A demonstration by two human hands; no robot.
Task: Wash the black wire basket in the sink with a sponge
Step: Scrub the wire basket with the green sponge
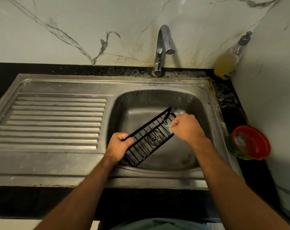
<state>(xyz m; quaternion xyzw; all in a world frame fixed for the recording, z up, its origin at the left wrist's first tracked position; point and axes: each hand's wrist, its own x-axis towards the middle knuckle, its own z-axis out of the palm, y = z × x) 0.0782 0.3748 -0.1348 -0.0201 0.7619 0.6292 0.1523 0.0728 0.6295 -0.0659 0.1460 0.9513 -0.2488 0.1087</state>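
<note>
The black wire basket [149, 138] is gripped at its near left end by the curled left hand [120, 146] and held tilted over the sink [205, 103] bowl. A pale green sponge [170, 127] is pinched in the right hand [187, 127] and pressed against the basket's far end. Both forearms are stretched forward over the counter edge.

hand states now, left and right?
Left hand: grips the black wire basket by its near end.
Right hand: pinches the pale green sponge.

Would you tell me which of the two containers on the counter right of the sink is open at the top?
The red tub beside the sink's right edge; the soap bottle in the back corner wears a pump cap.
</note>
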